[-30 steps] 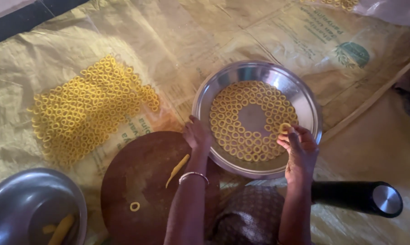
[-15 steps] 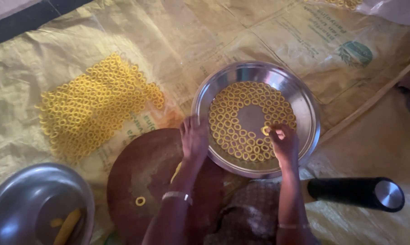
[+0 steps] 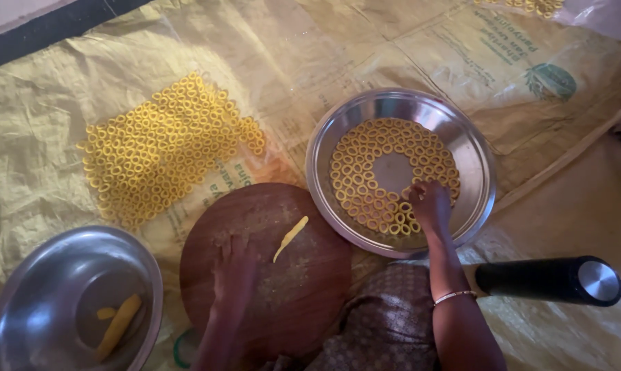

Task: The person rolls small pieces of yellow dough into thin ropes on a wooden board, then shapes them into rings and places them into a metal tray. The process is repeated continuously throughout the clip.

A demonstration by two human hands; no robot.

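This is looking like a home floor set up for making snacks by hand, not a fitted kitchen. Yellow woven plastic sacks (image 3: 269, 62) are lying flat as a work sheet, and a patch of small yellow dough rings (image 3: 163, 148) is lying in the open on them. A round wooden rolling board (image 3: 269, 275) is sitting on the sacks with a strip of yellow dough (image 3: 291, 238) lying on it. A shallow steel plate (image 3: 475, 165) is holding more rings in circles, and a steel bowl (image 3: 22, 302) is holding dough pieces. A black cylinder with a steel cap (image 3: 550, 280) is lying on its side nearby. The person is sitting at floor level, patterned cloth (image 3: 386, 323) showing at the lap.
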